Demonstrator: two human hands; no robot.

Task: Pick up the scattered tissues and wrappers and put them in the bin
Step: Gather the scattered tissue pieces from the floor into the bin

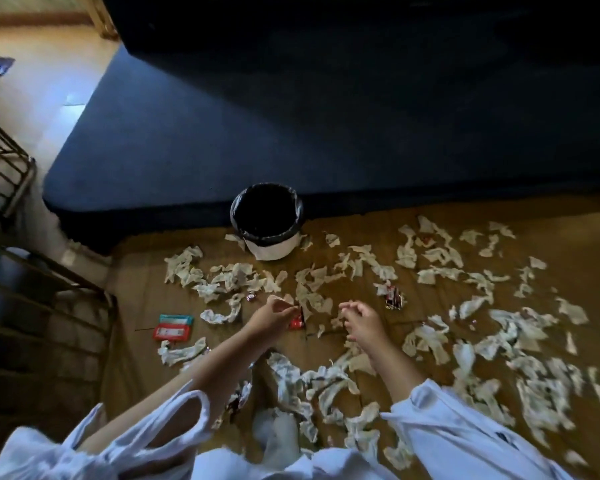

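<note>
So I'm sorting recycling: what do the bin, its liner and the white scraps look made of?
Bin: smooth white, likely plastic. Liner: thin glossy black plastic film, crinkled over the rim. White scraps: soft, matte tissue paper, crumpled and torn.

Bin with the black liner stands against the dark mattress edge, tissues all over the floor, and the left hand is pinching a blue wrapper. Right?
Not quite: the wrapper pinched by the left hand is red, not blue, as the head view shows. The rest holds: the bin with its black liner stands against the mattress edge, and tissues cover the floor.
</note>
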